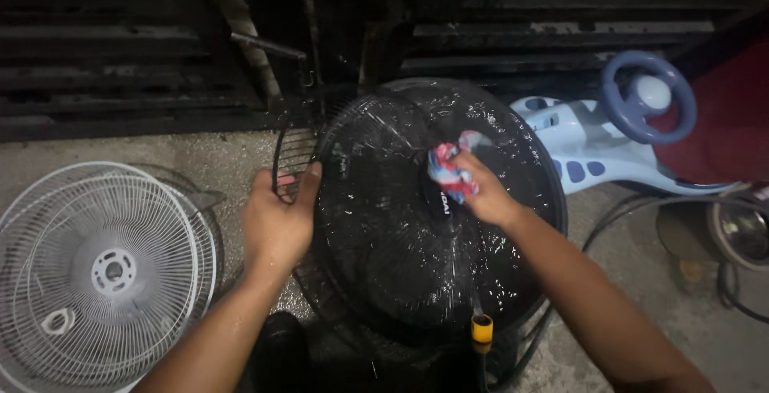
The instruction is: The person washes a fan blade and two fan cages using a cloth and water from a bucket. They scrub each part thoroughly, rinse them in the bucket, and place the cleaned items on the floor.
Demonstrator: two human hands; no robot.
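A wet black fan grille stands tilted on the ground in the middle of the view, with a second black grille behind it at the left. My left hand grips the front grille's left rim. My right hand presses a red, white and blue cloth against the grille's centre. Water drops glisten over the black wires.
A white fan grille lies on the concrete at the left. A light blue toy ride-on car with a blue steering wheel stands at the right. A hose with a yellow fitting lies below the grille. Dark metal shutters run along the back.
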